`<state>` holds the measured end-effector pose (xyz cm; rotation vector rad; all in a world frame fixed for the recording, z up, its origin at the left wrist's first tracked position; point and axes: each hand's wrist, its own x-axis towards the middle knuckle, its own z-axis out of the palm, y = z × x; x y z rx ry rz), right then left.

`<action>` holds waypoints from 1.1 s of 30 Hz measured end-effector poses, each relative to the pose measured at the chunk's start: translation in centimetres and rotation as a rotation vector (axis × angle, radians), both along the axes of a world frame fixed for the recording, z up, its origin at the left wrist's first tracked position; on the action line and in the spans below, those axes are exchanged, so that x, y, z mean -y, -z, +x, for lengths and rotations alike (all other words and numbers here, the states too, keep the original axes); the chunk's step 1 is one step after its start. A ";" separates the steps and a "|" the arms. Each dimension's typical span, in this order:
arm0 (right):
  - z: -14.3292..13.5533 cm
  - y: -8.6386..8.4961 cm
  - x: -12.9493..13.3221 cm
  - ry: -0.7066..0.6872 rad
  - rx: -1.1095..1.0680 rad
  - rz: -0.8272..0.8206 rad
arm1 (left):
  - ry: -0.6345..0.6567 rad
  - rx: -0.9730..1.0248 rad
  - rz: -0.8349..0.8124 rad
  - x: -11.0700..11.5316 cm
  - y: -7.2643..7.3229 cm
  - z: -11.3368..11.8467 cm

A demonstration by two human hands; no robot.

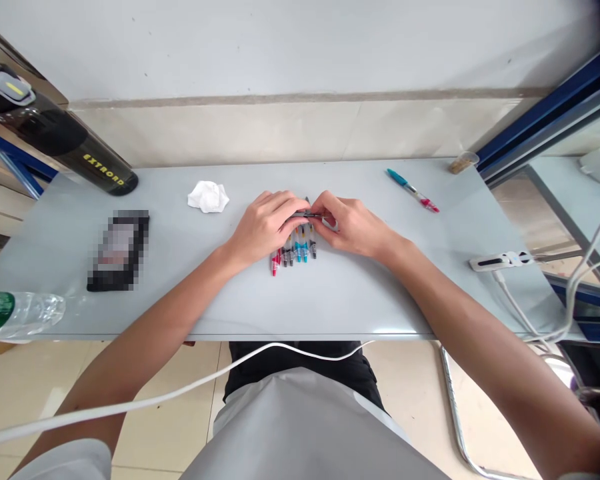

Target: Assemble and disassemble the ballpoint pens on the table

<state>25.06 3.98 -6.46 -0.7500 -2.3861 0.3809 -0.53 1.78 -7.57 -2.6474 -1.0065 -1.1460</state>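
At the middle of the desk, my left hand (263, 223) and my right hand (353, 223) meet over a row of pens. Between them lies a slim, dark pen (304, 215), held level; the fingers of both hands are closed on it and cover its ends. Under and in front of my hands, several clear-barrelled pens lie side by side with their tips toward me. A red pen (275, 262) is at the left of the row, a blue pen (298, 252) near its middle, and a black pen (313, 249) at its right.
One teal and red pen (413, 191) lies apart at the back right. Crumpled tissue (209, 197), a blurred dark packet (119, 251), a black bottle (85, 150) and a clear bottle (35, 313) are leftward. A power strip (500, 261) and small cup (463, 163) stand rightward.
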 end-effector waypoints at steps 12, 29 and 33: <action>0.1 0.0 0.0 -0.024 0.018 0.024 | 0.012 0.023 0.014 0.2 -0.2 0.3; 0.7 0.3 -0.7 0.011 -0.017 0.024 | -0.095 -0.008 -0.049 0.1 -0.4 0.1; 0.9 0.5 -0.8 0.018 0.015 0.018 | -0.082 -0.023 -0.034 0.0 -0.4 0.0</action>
